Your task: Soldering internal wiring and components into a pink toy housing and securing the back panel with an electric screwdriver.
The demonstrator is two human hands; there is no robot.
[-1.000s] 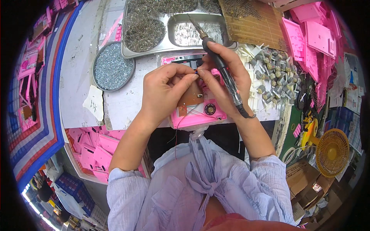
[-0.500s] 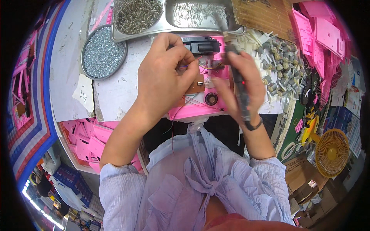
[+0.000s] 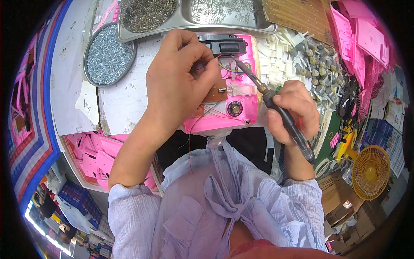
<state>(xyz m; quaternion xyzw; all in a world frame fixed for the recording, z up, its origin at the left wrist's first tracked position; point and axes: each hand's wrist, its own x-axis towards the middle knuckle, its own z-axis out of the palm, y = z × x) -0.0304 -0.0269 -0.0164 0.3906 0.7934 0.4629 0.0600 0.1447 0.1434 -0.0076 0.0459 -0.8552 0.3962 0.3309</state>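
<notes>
My right hand (image 3: 302,112) grips the dark handle of a soldering iron (image 3: 286,118), its metal tip pointing up and left. The tip is over the top part of an open pink plastic housing (image 3: 252,101), beside a black part (image 3: 226,46); whether it touches is too small to tell. With thumb and forefinger pinched, my left hand (image 3: 177,82) holds a thin wire (image 3: 221,55) close to the tip; my fingers hide the wire's end. Inside the housing are a brown circuit board (image 3: 215,94), a round black part (image 3: 235,108) and several thin wires.
At the back stands a metal tray (image 3: 185,26) of small springs. A round bowl of screws (image 3: 108,56) is on the left. White plastic pieces (image 3: 276,56) and small motors (image 3: 319,64) lie heaped at right, near pink panels (image 3: 366,34). A yellow fan (image 3: 371,172) stands lower right.
The soldering iron has swung from nearly upright to a slant, its tip now at the wires. My right hand has moved right and down; my left hand keeps its pinch.
</notes>
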